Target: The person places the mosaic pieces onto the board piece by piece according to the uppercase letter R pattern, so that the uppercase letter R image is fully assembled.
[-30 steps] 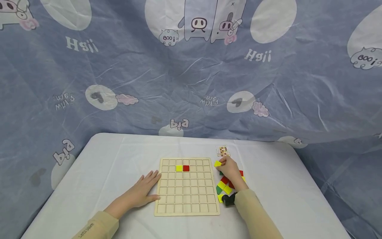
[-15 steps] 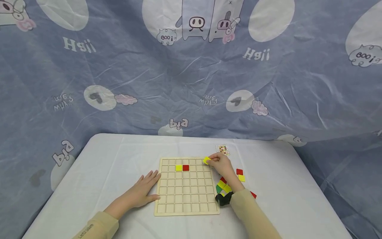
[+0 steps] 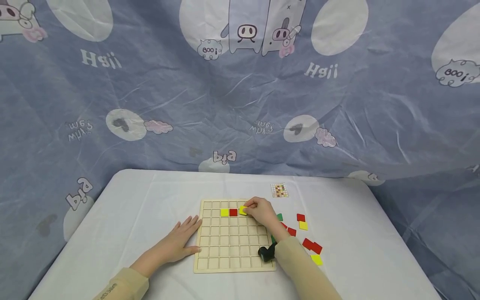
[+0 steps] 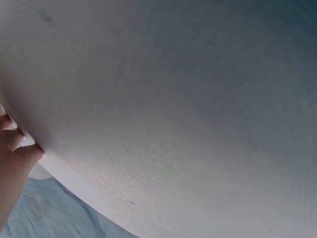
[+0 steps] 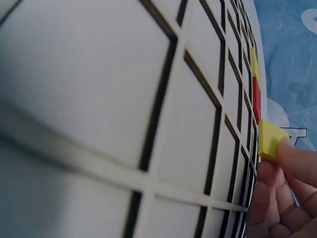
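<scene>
A wooden grid board lies flat on the white table. In its second row from the back sit a yellow tile and a red tile, side by side. My right hand pinches another yellow tile between thumb and fingers, just over the board to the right of the red one; the right wrist view shows it tilted at the grid. Along the board's left edge my left hand rests with fingers spread, its fingertips and thumb touching the rim. In the left wrist view only part of the left hand shows.
Right of the board lie loose tiles: a red tile, a yellow tile, a green tile and several more, some hidden by the right forearm. A small printed pattern card lies behind them. A black wrist device overhangs the board.
My right hand has carried the yellow tile left from the loose pile, across the board's right edge, to beside the red tile. My left hand has stayed in place.
</scene>
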`<state>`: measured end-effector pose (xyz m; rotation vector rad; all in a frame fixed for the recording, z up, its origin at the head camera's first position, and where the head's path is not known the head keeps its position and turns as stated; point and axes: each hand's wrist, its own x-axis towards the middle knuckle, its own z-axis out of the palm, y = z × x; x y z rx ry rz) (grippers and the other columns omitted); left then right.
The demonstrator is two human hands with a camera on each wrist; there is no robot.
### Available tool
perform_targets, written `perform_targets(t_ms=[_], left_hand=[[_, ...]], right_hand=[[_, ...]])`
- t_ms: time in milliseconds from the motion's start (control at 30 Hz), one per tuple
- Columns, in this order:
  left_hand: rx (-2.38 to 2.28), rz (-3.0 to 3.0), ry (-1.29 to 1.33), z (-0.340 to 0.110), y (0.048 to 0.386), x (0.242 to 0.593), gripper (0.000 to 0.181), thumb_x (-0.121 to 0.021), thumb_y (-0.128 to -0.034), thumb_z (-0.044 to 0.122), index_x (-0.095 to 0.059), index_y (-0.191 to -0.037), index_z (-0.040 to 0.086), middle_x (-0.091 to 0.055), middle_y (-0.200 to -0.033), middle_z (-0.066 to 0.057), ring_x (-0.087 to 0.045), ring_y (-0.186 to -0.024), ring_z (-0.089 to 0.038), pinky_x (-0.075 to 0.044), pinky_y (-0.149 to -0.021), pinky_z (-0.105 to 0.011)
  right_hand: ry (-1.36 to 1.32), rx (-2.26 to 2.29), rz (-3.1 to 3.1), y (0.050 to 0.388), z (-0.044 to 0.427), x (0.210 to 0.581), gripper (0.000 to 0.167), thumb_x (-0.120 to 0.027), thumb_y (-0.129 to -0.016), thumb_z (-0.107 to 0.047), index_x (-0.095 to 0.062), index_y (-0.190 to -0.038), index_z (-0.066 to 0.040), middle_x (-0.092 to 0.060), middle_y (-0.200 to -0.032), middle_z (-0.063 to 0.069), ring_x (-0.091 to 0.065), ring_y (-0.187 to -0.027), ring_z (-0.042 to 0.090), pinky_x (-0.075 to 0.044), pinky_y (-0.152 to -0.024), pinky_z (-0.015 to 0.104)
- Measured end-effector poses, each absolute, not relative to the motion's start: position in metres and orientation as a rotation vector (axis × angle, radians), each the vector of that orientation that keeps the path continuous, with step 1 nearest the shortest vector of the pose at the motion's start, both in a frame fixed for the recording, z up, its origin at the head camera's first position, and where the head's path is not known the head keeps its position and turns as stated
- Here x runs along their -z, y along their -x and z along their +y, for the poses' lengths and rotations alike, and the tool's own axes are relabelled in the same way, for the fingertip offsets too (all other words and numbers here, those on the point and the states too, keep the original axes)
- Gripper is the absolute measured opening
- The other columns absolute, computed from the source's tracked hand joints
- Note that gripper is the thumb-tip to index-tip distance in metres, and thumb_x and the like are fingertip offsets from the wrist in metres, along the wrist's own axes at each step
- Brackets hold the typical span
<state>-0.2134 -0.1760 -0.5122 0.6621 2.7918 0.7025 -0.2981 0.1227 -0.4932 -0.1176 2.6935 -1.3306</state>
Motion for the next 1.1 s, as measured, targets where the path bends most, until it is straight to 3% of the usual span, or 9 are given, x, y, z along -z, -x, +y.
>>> perform_targets(t_ms=[367, 700, 1100], left_hand=[[-0.705, 2.794, -0.671, -0.175, 0.214, 0.511, 0.085, -0.066, -0.0902, 0.047, -0.031, -0.153, 0.002, -0.025, -0.161, -0.022, -0.018, -0.150, -0.043, -0.015, -0.118, -0.066], [-0.712, 2.786, -0.649, -0.175, 0.211, 0.509, 0.085, -0.066, -0.0898, 0.048, -0.031, -0.153, 0.002, -0.024, -0.161, -0.021, -0.018, -0.150, -0.043, -0.014, -0.119, -0.065], [-0.708, 2.806, -0.691, -0.178, 0.214, 0.514, 0.084, -0.066, -0.0901, 0.046, -0.032, -0.153, 0.002, -0.026, -0.160, -0.021, -0.020, -0.149, -0.043, -0.016, -0.118, -0.066]], right_hand=[[0.155, 1.223, 2.787, 0.300, 0.113, 0.499, 0.005, -0.073, -0.088, -0.010, -0.073, -0.093, -0.008, -0.066, -0.080, 0.003, -0.056, -0.069, 0.013, -0.048, -0.064, 0.027], [0.182, 1.246, 2.788, 0.296, 0.113, 0.498, 0.010, -0.075, -0.086, -0.008, -0.075, -0.096, -0.007, -0.060, -0.094, 0.007, -0.058, -0.081, 0.017, -0.052, -0.072, 0.031], [-0.067, 1.314, 2.772, 0.297, 0.181, 0.485, 0.019, -0.070, -0.091, -0.015, -0.072, -0.107, -0.006, -0.070, -0.101, 0.008, -0.064, -0.088, 0.019, -0.056, -0.075, 0.031]])
